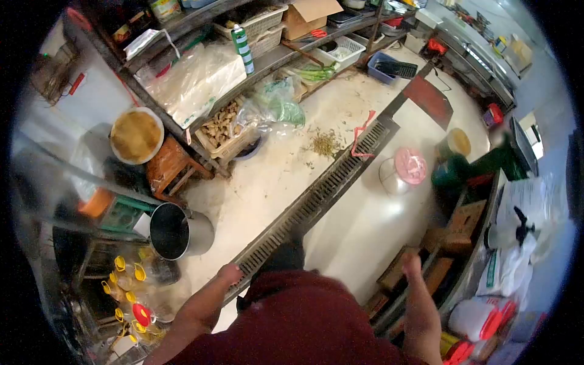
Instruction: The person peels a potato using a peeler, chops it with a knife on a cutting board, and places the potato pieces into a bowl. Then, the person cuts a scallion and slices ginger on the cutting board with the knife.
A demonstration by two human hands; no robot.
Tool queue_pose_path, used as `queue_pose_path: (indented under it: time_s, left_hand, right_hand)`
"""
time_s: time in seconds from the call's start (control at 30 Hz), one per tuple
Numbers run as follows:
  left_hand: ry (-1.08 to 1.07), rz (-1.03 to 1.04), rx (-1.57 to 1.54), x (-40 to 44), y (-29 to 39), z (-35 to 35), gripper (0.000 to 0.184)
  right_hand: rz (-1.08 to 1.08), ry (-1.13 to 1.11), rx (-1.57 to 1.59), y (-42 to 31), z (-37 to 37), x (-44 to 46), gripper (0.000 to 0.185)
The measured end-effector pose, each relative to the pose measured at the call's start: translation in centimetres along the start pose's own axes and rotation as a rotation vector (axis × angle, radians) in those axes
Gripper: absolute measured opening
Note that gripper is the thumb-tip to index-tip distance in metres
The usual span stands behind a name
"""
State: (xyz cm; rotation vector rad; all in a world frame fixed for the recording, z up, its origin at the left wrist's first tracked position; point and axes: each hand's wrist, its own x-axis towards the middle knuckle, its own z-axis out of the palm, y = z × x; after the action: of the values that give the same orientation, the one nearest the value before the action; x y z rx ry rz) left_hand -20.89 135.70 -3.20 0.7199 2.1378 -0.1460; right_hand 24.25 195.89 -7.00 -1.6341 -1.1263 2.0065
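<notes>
My left hand [230, 275] hangs low beside the floor drain grate [298, 216], apart from any object I can see. It is small and blurred, and its fingers cannot be made out. On the other side, my right hand [411, 263] is in front of the shelf with cardboard boxes [467, 220]; its fingers are also indistinct, and whether it touches a box is unclear. No held thing shows in either hand. A tall metal pot [198, 234] stands to the left of my left hand, with yellow-capped plastic bottles [125, 280] nearer me.
A white bucket with a pink lid [410, 167] stands right of the drain. Plant scraps [325, 143] lie on the floor. Along the left wall, a shelf [267, 70] holds baskets and bags above a basket of ginger-like roots [222, 125]. A wooden stool [173, 167] stands nearby.
</notes>
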Motion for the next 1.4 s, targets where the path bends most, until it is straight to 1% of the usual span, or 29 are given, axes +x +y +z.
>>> queue_pose_path:
  time_s: [0.07, 0.1, 0.17, 0.23, 0.27, 0.3, 0.37, 0.4, 0.47, 0.5, 0.57, 0.6, 0.63, 0.67, 0.7, 0.73, 0.77, 0.8, 0.83, 0.87, 0.97, 1.03, 1.07, 1.13, 1.23, 1.27, 1.3, 1.37, 1.4]
  left_hand:
    - [-0.104, -0.146, -0.128, 1.2, 5.2, -7.9, 0.037]
    - [-0.110, -0.145, -0.131, 4.2, 5.1, -8.8, 0.037]
    - [-0.046, -0.188, -0.222, 11.8, 4.0, -9.1, 0.039]
    - [-0.028, -0.105, -0.172, 19.2, 1.1, -10.7, 0.040]
    - [-0.003, -0.034, -0.123, 21.6, 0.8, -11.6, 0.041]
    - [-0.049, -0.153, -0.208, 21.6, 3.8, -18.6, 0.039]
    - [0.105, 0.074, 0.036, 29.1, 1.1, -19.9, 0.038]
    - [0.099, 0.065, 0.046, 29.3, 2.5, -23.8, 0.038]
    - [0.337, -0.216, -0.635, 26.9, 9.3, -35.0, 0.034]
    - [0.337, -0.223, -0.627, 26.7, 10.9, -37.8, 0.034]
    - [0.454, -0.185, -0.680, 27.5, 13.3, -41.9, 0.032]
    - [0.493, -0.186, -0.683, 28.1, 13.9, -42.5, 0.030]
    - [0.533, -0.188, -0.688, 28.3, 14.4, -42.3, 0.028]
    - [0.566, -0.143, -0.529, 28.5, 14.6, -41.3, 0.026]
    - [0.594, -0.099, -0.371, 28.5, 14.3, -39.6, 0.024]
    - [0.608, -0.052, -0.160, 28.3, 13.3, -36.0, 0.020]
    - [0.610, 0.006, 0.292, 27.5, 12.1, -30.5, 0.016]
    - [0.269, -0.225, 0.036, 25.9, 13.2, -28.2, 0.017]
    - [0.091, -0.464, -0.068, 23.9, 14.1, -24.0, 0.015]
    - [-0.028, -0.588, -0.219, 22.5, 16.1, -23.2, 0.015]
    - [-0.038, -0.627, -0.589, 20.8, 24.5, -24.8, 0.013]
    - [-0.025, -0.659, -0.710, 21.2, 28.3, -26.8, 0.012]
    - [-0.015, -0.677, -0.760, 21.3, 29.9, -27.4, 0.011]
    - [0.010, -0.710, -0.836, 21.7, 32.5, -28.4, 0.010]
    - [0.063, -0.733, -0.924, 22.5, 35.2, -29.2, 0.009]
    - [0.083, -0.731, -0.942, 23.0, 36.0, -29.4, 0.009]
    - [0.104, -0.724, -0.958, 23.3, 36.6, -29.3, 0.009]
    - [0.149, -0.694, -0.978, 23.8, 37.5, -28.7, 0.009]
    - [0.171, -0.672, -0.980, 24.0, 37.8, -28.1, 0.009]
  right_hand:
    - [-0.147, 0.056, -0.058, -10.9, 9.8, 1.4, 0.016]
    - [-0.144, 0.058, -0.063, -11.9, 10.8, 4.7, 0.016]
    - [-0.348, -0.018, -0.381, -13.8, 13.3, 12.4, 0.010]
    - [-0.356, -0.037, -0.643, -12.6, 14.8, 17.3, 0.024]
    - [-0.388, -0.097, -1.011, -13.9, 17.1, 17.0, 0.024]
    - [-0.421, -0.165, -1.374, -15.2, 20.2, 16.7, 0.025]
    - [-0.151, -0.209, -1.304, -20.2, 26.3, 15.1, 0.017]
    - [-0.145, -0.220, -1.295, -20.3, 26.9, 17.5, 0.017]
    - [-0.403, -0.336, -1.428, -18.7, 25.9, 25.4, 0.019]
    - [-0.399, -0.344, -1.420, -19.3, 26.4, 29.5, 0.019]
    - [-0.804, -0.758, -1.924, -21.2, 27.9, 37.0, 0.009]
    - [-0.723, -0.797, -2.113, -23.9, 30.9, 39.2, 0.013]
    - [-0.759, -0.830, -2.015, -23.7, 31.5, 44.7, 0.020]
    - [-0.602, -0.828, -2.152, -23.5, 33.7, 49.9, 0.023]
    - [-0.645, -0.852, -2.264, -22.2, 35.9, 55.9, 0.025]
    - [-0.608, -0.570, -1.851, -24.6, 39.0, 58.6, 0.022]
    - [-0.804, -0.612, -1.783, -24.2, 41.7, 63.8, 0.020]
    - [-1.012, -0.642, -1.716, -23.7, 44.1, 69.2, 0.020]
    - [-1.219, -0.654, -1.650, -23.2, 46.6, 74.5, 0.020]
    - [-0.903, -0.738, -1.670, -28.4, 52.8, 74.1, 0.021]
    - [-0.301, -0.716, -1.472, -41.7, 69.0, 70.5, 0.028]
    - [-0.959, -0.737, -1.421, -31.6, 73.0, 81.2, 0.030]
    - [-0.554, -0.765, -1.293, -33.9, 75.4, 79.2, 0.029]
    - [0.161, -0.522, -0.923, -39.5, 80.5, 74.0, 0.027]
    - [0.315, -0.476, -0.777, -39.4, 83.0, 73.2, 0.021]
    - [0.090, -0.648, -0.975, -35.8, 82.6, 75.8, 0.015]
    - [-0.078, -0.619, -0.979, -36.4, 82.3, 75.0, 0.012]
    - [-0.234, -0.793, -1.285, -37.9, 82.2, 73.9, 0.017]
    - [-0.715, -0.977, -1.321, -37.5, 81.0, 74.5, 0.017]
